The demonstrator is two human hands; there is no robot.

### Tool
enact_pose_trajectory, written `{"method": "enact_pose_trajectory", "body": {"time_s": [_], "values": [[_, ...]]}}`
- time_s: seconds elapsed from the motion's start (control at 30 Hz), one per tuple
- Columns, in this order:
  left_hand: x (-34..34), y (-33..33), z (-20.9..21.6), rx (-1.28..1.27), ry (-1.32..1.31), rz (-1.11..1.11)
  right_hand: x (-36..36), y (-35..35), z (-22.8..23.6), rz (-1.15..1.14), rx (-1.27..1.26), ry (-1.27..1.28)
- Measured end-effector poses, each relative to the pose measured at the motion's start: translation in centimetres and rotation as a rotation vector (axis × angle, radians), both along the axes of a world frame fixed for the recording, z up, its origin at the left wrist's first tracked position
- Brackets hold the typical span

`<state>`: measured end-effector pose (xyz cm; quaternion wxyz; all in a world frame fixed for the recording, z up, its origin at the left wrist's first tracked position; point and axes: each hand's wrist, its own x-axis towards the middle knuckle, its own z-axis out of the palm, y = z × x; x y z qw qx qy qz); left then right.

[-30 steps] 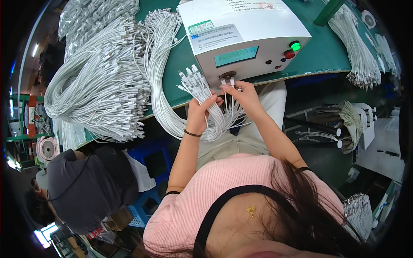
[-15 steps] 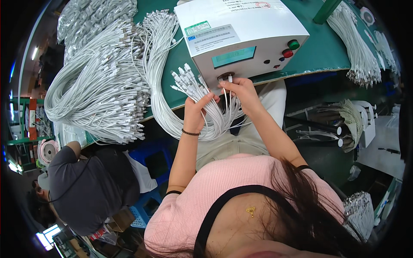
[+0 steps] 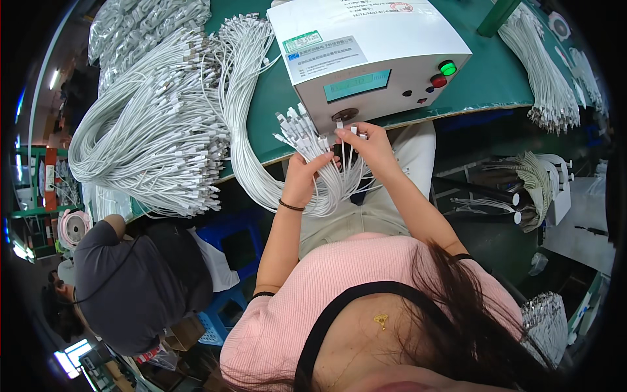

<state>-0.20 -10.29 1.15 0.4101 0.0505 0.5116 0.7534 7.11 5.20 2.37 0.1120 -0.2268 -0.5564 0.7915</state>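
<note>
My left hand (image 3: 304, 178) is closed around a bundle of white cables (image 3: 305, 138), whose plugs fan out at its upper end. The cables loop down over my lap and back up to the table. My right hand (image 3: 373, 150) pinches one white cable just under its plug (image 3: 339, 124), which is at the round socket (image 3: 345, 114) on the front of a white tester box (image 3: 372, 52). Whether the plug sits inside the socket I cannot tell. Another upright plug (image 3: 354, 132) shows by my right fingers. The tester's green lamp (image 3: 447, 68) glows.
A big heap of white cables (image 3: 150, 130) lies on the green table (image 3: 264, 140) at left, with bagged cables (image 3: 147, 29) behind. More bundled cables (image 3: 539, 72) hang over the edge at far right. A person in dark clothes (image 3: 137, 281) sits at left beside blue stools (image 3: 228, 242).
The tester's green lamp has lit up. The cable bundle and my left hand have shifted slightly down and right. My right hand has moved slightly down.
</note>
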Motion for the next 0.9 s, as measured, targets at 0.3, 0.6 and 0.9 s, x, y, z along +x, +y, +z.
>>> {"method": "enact_pose_trajectory", "body": {"time_s": [0.3, 0.6, 0.9], "values": [[-1.4, 0.4, 0.8, 0.058, 0.028, 0.111, -1.1, 1.0, -0.2, 0.024, -0.029, -0.042], [-0.5, 0.8, 0.6, 0.069, 0.032, 0.105, -0.7, 1.0, 0.9, 0.159, 0.095, -0.023], [-0.6, 0.4, 0.5, 0.048, -0.026, 0.069, -0.4, 0.6, -0.9, -0.003, 0.072, 0.029]]}}
